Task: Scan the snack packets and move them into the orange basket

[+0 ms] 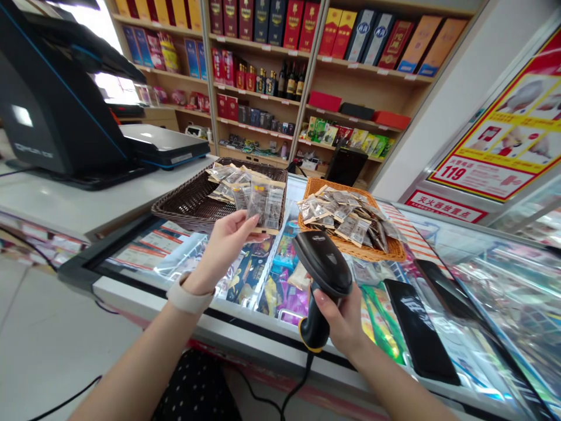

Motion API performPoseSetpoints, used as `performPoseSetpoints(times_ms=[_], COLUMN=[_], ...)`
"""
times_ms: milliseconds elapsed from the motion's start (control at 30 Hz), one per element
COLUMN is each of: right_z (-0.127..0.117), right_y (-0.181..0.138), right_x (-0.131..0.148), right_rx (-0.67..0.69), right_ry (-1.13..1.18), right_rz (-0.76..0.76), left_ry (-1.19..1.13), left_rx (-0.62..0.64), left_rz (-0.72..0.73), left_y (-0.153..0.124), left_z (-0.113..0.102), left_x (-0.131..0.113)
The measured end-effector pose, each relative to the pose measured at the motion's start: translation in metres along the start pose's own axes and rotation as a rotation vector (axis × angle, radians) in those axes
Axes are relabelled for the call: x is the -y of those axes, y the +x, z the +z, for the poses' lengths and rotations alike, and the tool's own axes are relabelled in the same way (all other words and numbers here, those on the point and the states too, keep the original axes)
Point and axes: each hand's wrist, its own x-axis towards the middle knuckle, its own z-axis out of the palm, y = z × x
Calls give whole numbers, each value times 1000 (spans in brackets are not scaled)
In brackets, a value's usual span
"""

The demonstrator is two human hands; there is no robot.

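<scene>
My left hand pinches a small clear packet with pale edges, held upright at the right front of a dark brown wicker basket. More such packets lie in that basket behind it. In my right hand is a black barcode scanner with a yellow-trimmed grip; its head points up and left, towards the packet, and a black cord hangs from its base. Beyond the scanner, an orange wicker basket holds a heap of similar packets.
Both baskets stand on a glass-topped display case with coloured packages inside. Two phones, one a black phone, lie at the right. A weighing scale is on the white counter at left. Stocked shelves rise behind.
</scene>
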Motion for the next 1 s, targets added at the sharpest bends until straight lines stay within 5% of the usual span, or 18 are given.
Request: performPoseSetpoints(times_ms=[300,1000], right_z=[4,8], right_y=[7,3], right_x=[12,5], right_rx=[188,269], right_ry=[-76,-141], right_rz=[43,97], left_ry=[-81,-78], left_rx=[-65,-57], left_rz=[-31,-50], left_y=[-26,-33], left_z=[11,8], left_x=[49,51])
